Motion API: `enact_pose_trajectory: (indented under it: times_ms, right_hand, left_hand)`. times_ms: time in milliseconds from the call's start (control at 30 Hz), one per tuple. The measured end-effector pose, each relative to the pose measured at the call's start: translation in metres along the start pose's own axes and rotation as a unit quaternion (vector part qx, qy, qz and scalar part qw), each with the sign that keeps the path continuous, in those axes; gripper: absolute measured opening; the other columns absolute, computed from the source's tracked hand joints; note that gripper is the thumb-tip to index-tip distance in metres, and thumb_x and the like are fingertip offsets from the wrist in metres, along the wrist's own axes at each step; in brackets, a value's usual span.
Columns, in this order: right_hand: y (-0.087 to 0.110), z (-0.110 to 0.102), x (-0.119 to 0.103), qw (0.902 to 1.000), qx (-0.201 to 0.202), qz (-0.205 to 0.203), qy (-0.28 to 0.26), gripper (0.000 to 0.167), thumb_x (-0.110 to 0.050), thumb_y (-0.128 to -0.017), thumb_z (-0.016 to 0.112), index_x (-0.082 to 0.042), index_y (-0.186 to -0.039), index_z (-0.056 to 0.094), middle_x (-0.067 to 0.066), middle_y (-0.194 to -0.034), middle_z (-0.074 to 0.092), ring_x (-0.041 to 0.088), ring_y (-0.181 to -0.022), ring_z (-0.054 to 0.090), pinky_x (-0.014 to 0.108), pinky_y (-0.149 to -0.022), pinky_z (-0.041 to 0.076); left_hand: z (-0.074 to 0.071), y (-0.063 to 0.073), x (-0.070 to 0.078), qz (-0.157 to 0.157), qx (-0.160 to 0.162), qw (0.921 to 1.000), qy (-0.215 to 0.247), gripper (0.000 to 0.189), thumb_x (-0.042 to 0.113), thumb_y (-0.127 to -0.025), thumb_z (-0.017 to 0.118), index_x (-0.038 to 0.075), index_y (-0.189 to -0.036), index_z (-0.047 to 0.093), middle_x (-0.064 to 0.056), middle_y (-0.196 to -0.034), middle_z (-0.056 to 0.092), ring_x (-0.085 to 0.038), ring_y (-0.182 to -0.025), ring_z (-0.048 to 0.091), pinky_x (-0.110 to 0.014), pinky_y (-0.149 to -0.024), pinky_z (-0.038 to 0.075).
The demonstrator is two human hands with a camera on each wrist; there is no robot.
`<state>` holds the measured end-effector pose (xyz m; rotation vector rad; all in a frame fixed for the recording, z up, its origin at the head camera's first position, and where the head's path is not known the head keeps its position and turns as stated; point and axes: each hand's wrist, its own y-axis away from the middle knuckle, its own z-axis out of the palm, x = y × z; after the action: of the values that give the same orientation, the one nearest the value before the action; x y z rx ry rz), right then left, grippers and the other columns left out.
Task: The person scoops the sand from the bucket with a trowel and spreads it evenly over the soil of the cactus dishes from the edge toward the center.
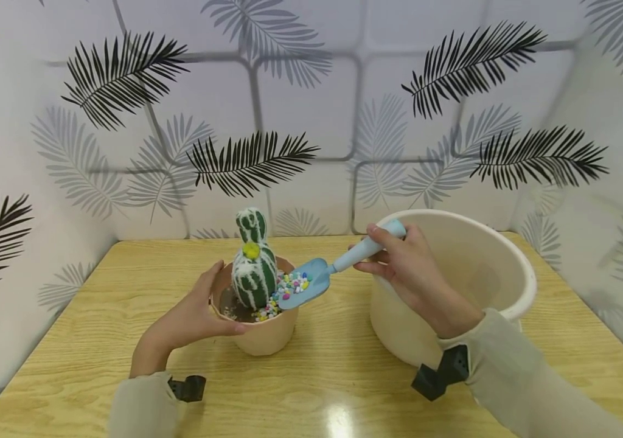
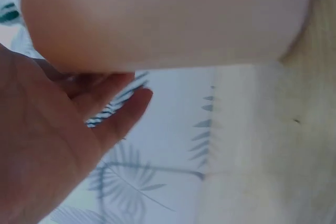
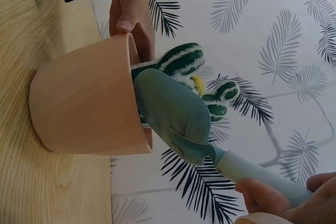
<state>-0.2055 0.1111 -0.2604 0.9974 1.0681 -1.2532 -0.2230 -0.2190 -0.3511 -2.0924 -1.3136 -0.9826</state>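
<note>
A peach flowerpot (image 1: 264, 338) stands on the table, holding a green cactus (image 1: 257, 281) with white fuzz and a yellow flower. My left hand (image 1: 196, 313) grips the pot's left side, thumb along the front rim and fingers round the back. In my right hand (image 1: 407, 267) is the handle of a blue garden trowel (image 1: 316, 281), tilted down to the left. Its blade overlaps the pot's right rim and carries colourful pebbles (image 1: 292, 285). More pebbles lie in the pot beside the cactus. In the right wrist view the blade's underside (image 3: 173, 108) hides part of the cactus.
A large cream bucket (image 1: 399, 328) stands on the right, its wide mouth behind and below my right forearm. The wooden table (image 1: 311, 383) meets a wall (image 1: 311, 109) with a leaf pattern at its back edge.
</note>
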Motion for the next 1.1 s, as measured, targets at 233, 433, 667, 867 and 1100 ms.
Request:
enact_pose_trajectory:
  times_ms: [233,433,667,867,1100]
  right_hand:
    - [0.0,0.0,0.001,1.0,0.004,0.0,0.003,0.01,-0.011,-0.1,0.047,-0.003,-0.098,0.042,0.001,-0.08,0.06,0.011,-0.076,0.068,0.024,-0.068,0.058]
    - [0.0,0.0,0.001,0.9999,0.0,-0.006,0.008,0.01,-0.012,-0.1,0.047,-0.003,-0.096,0.042,0.0,-0.081,0.059,0.01,-0.078,0.069,0.024,-0.069,0.058]
    - [-0.001,0.0,0.003,0.9997,0.001,-0.007,0.022,0.008,-0.012,-0.1,0.046,-0.006,-0.101,0.04,-0.001,-0.08,0.06,0.01,-0.078,0.068,0.024,-0.069,0.058]
    - [0.0,0.0,0.005,0.9994,0.003,-0.011,0.033,0.011,-0.011,-0.101,0.044,-0.007,-0.106,0.036,0.0,-0.086,0.056,0.009,-0.08,0.068,0.025,-0.071,0.058]
    - [0.0,0.001,0.005,0.9995,0.005,-0.012,0.029,0.015,-0.011,-0.101,0.045,-0.007,-0.109,0.033,0.0,-0.088,0.054,0.009,-0.081,0.068,0.025,-0.071,0.058]
  left_hand:
    - [0.0,-0.003,-0.018,0.038,-0.008,0.9981,0.048,0.117,0.029,-0.074,0.082,0.007,-0.153,-0.002,-0.025,-0.156,0.01,-0.046,-0.14,0.021,-0.061,-0.103,0.034]
    - [-0.001,-0.004,-0.015,0.039,0.002,0.9988,0.028,0.115,0.03,-0.074,0.082,0.005,-0.152,0.002,-0.025,-0.152,0.021,-0.043,-0.134,0.032,-0.054,-0.098,0.043]
    - [0.0,-0.002,-0.011,0.032,0.002,0.9984,0.046,0.102,0.026,-0.077,0.08,0.005,-0.149,0.012,-0.021,-0.15,0.021,-0.042,-0.131,0.032,-0.057,-0.098,0.039]
    - [0.0,-0.001,-0.01,0.034,0.001,0.999,0.03,0.112,0.028,-0.076,0.081,0.003,-0.152,0.002,-0.025,-0.152,0.014,-0.043,-0.133,0.029,-0.056,-0.097,0.041]
    - [0.0,-0.001,-0.01,0.044,0.013,0.9988,-0.015,0.111,0.031,-0.074,0.081,-0.002,-0.151,0.007,-0.027,-0.149,0.018,-0.042,-0.133,0.03,-0.052,-0.093,0.043]
